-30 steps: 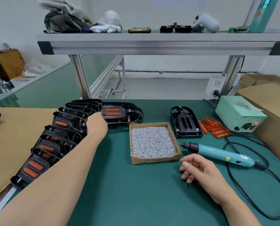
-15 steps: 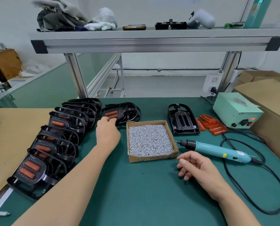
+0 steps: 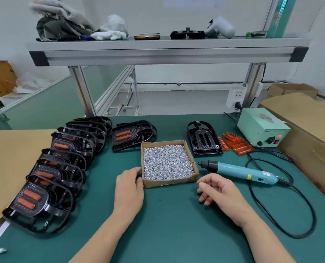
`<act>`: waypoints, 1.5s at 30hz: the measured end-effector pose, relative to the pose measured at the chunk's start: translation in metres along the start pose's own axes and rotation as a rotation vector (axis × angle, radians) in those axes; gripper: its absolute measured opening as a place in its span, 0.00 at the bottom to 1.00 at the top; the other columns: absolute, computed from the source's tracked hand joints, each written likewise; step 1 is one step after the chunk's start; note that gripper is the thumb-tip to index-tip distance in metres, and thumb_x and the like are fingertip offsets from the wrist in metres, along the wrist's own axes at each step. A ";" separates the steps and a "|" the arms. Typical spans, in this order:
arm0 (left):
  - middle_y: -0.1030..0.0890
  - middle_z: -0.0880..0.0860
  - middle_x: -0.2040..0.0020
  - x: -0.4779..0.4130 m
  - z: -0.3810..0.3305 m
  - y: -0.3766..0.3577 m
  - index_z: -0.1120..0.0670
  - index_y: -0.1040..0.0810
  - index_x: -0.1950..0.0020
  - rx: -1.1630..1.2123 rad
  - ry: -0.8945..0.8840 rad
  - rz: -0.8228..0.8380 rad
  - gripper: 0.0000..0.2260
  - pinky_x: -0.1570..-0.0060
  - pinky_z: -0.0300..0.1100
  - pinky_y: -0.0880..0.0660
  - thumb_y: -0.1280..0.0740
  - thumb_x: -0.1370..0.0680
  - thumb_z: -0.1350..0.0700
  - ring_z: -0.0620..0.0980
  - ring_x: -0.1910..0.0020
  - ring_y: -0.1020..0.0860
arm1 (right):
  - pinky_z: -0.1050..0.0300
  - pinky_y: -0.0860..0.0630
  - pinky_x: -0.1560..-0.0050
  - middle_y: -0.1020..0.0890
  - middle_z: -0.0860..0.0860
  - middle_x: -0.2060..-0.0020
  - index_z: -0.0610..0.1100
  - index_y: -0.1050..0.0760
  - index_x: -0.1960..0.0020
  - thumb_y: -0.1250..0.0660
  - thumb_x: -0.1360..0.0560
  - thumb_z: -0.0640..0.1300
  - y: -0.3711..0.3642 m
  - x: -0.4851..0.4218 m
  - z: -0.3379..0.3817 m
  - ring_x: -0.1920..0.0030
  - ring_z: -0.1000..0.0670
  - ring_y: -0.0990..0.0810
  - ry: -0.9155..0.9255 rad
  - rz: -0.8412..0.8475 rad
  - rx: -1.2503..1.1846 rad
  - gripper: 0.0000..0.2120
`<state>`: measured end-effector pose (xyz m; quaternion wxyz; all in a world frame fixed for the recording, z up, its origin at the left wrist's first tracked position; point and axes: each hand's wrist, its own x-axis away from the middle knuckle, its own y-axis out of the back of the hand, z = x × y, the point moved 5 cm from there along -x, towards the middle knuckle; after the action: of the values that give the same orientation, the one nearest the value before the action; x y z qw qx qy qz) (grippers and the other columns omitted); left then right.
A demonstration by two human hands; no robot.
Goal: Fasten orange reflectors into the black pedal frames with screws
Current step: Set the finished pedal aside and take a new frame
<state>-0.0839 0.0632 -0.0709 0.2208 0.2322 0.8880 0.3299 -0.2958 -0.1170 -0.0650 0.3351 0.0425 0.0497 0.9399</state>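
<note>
Left hand, fingers relaxed, rests against the screw box. Right hand, loosely curled and empty, lies beside the electric screwdriver (laid within reach).

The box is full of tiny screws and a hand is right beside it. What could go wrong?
1. The left hand touches the corner of the box. A nudge could spill the screws, which are heaped nearly to the low rim, over the mat.
2. The cord of the screwdriver loops beside the right hand. A snag might drag the tool, whose bit lies at the box's wall.
</note>
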 end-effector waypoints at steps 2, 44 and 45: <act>0.20 0.47 0.41 0.008 -0.003 0.000 0.52 0.24 0.33 0.073 0.006 0.005 0.14 0.43 0.42 0.32 0.42 0.17 0.57 0.51 0.40 0.26 | 0.58 0.21 0.64 0.16 0.42 0.61 0.38 0.20 0.49 0.32 0.20 0.36 0.000 -0.001 -0.001 0.63 0.45 0.16 -0.001 -0.013 0.010 0.03; 0.23 0.40 0.62 0.007 -0.008 0.003 0.46 0.26 0.60 0.153 -0.073 0.007 0.11 0.60 0.31 0.33 0.37 0.20 0.59 0.48 0.45 0.24 | 0.48 0.29 0.43 0.20 0.47 0.44 0.49 0.29 0.36 0.37 0.25 0.32 0.061 -0.130 0.039 0.38 0.42 0.30 -0.061 -0.277 1.237 0.21; 0.23 0.40 0.63 0.007 -0.008 0.004 0.46 0.26 0.60 0.153 -0.074 0.010 0.11 0.60 0.34 0.33 0.37 0.20 0.59 0.47 0.47 0.24 | 0.48 0.29 0.43 0.20 0.46 0.44 0.49 0.29 0.36 0.37 0.26 0.31 0.061 -0.130 0.038 0.39 0.42 0.29 -0.063 -0.263 1.213 0.22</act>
<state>-0.0928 0.0655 -0.0645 0.2335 0.2647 0.9007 0.2534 -0.2294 -0.2436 -0.0258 0.3656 0.2467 0.5697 0.6935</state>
